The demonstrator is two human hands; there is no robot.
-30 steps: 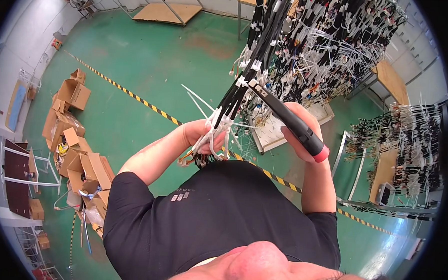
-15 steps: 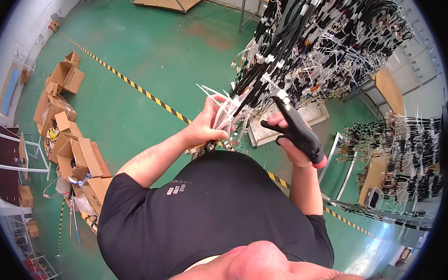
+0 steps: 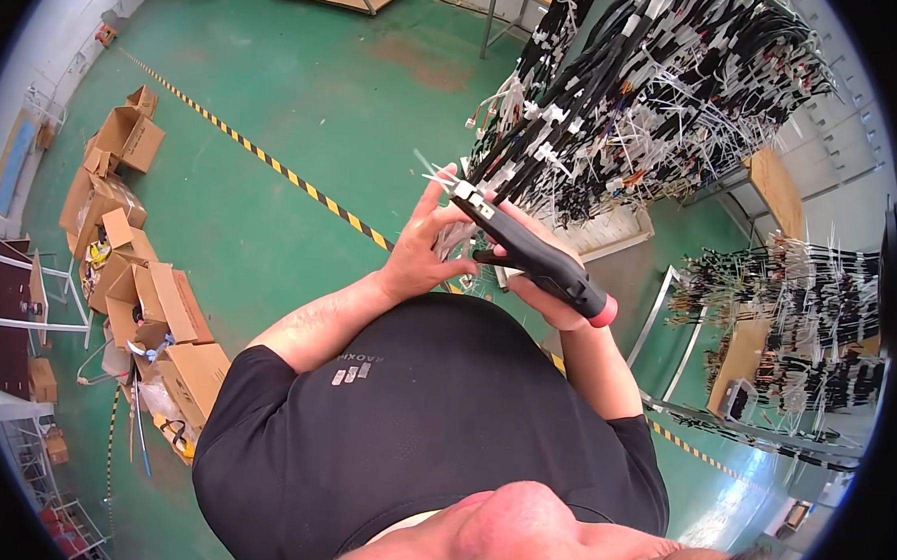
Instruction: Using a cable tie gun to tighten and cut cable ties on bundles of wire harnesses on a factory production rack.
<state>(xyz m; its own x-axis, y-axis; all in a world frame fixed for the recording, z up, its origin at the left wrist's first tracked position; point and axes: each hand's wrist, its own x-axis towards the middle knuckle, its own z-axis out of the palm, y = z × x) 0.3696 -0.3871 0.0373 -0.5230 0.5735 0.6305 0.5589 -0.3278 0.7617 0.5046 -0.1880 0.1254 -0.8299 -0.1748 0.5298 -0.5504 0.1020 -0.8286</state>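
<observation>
My right hand (image 3: 548, 299) is wrapped round a black cable tie gun (image 3: 540, 254) with a pale metal nose and a red end knob. The gun slants up and left, its nose at the fingers of my left hand (image 3: 415, 244). My left fingers curl round the white, wire-like lower end of a wire harness (image 3: 452, 242); the gun partly hides this grip. Thin white cable ties (image 3: 428, 169) stick out beside the nose. Just beyond my hands hang thick black cable bundles (image 3: 587, 96) with white connectors and many tie tails.
More harnesses (image 3: 798, 305) hang on a rack at the right. A pale tray (image 3: 616, 235) lies below the near bundles. Open cardboard boxes (image 3: 172, 303) line the left side of the green floor. Yellow-and-black tape (image 3: 283, 171) crosses the floor diagonally.
The cable tie gun has moved left and slightly down in my right hand, its nose now at my left fingers. My left hand has shifted only a little and its fingers have spread somewhat.
</observation>
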